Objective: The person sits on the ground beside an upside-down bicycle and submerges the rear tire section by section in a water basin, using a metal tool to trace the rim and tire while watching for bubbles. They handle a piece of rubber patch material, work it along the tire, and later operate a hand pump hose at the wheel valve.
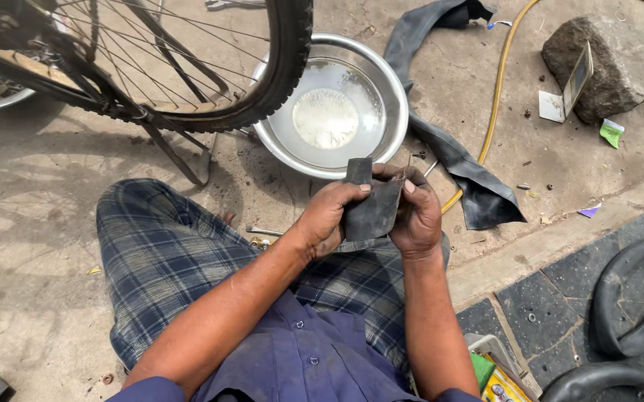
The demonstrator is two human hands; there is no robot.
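While the black rubber piece (pixel 370 212) stands between both palms, I see my left hand (pixel 327 218) gripping it at 9 o'clock, my right hand (pixel 415 216) at 3; the steel basin (pixel 393 97) sits just beyond at 12, bicycle wheel (pixel 288 67) at 11.

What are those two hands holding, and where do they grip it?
A flat piece of black rubber, held by both hands: the left hand pinches its left edge, the right hand grips its right edge.

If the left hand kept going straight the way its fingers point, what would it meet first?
The left hand already touches the black rubber piece; right behind it, probably, lies the right hand.
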